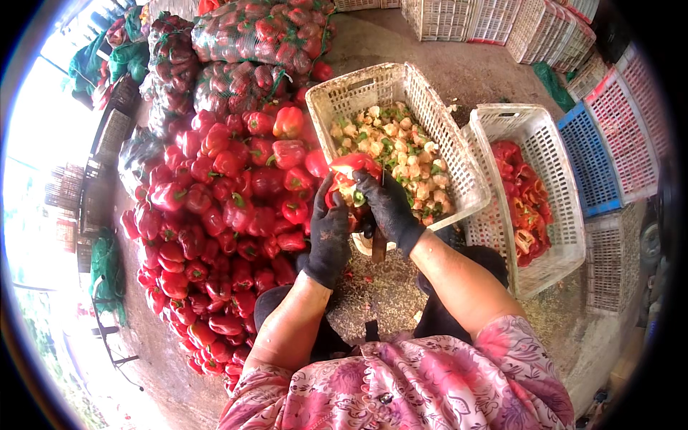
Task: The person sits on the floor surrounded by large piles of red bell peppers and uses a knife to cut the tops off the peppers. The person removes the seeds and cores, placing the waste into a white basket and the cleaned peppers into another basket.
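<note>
Both my hands wear dark gloves and meet over the near left corner of a white plastic crate (467, 209). My left hand (329, 236) grips an opened red bell pepper (352, 163) from the left, its pale inside and green stem showing. At its right side, my right hand (388, 207) holds a knife (378, 247), whose brownish handle or blade points down below the fingers; which part it is I cannot tell. Pale pepper cores with green stems (403, 140) lie in the crate. Red pepper pieces (521, 199) fill part of a second white crate (559, 215) at the right.
A large heap of whole red peppers (226, 215) spreads along my left. Mesh sacks of peppers (263, 32) lie behind it. Stacked white crates (451, 21) stand at the back, and a blue crate (590, 161) stands at the right. Pale scraps litter the floor (376, 301) between my legs.
</note>
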{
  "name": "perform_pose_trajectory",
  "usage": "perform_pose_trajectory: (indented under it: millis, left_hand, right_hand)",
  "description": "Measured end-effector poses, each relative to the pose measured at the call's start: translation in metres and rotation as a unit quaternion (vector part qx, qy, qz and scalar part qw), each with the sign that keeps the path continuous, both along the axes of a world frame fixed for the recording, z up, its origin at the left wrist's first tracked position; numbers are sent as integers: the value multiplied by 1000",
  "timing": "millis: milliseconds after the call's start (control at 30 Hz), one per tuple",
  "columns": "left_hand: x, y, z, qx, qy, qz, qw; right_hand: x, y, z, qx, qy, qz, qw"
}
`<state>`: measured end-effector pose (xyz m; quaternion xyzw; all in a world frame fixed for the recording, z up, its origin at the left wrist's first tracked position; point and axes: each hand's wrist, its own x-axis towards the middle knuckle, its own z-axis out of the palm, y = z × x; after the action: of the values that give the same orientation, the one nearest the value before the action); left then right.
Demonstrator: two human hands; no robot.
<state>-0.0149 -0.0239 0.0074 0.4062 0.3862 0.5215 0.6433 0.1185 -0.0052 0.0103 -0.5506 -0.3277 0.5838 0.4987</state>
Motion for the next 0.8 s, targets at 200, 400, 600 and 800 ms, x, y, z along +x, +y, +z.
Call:
perform_pose_trajectory:
  millis: [200, 400, 600, 800]
  left_hand:
    - [-16, 12, 5, 196, 150, -47, 968]
    - [-3, 11, 12, 73, 50, 19, 996]
    - [1, 25, 32, 19, -6, 29, 999]
    - [10, 34, 17, 330, 447, 3, 831]
  right_hand:
    - [16, 0, 9, -43, 230, 44, 971]
    - [15, 2, 13, -26, 239, -11, 971]
    - [22, 1, 15, -38, 191, -31, 980]
    - [6, 3, -10, 71, 165, -68, 981]
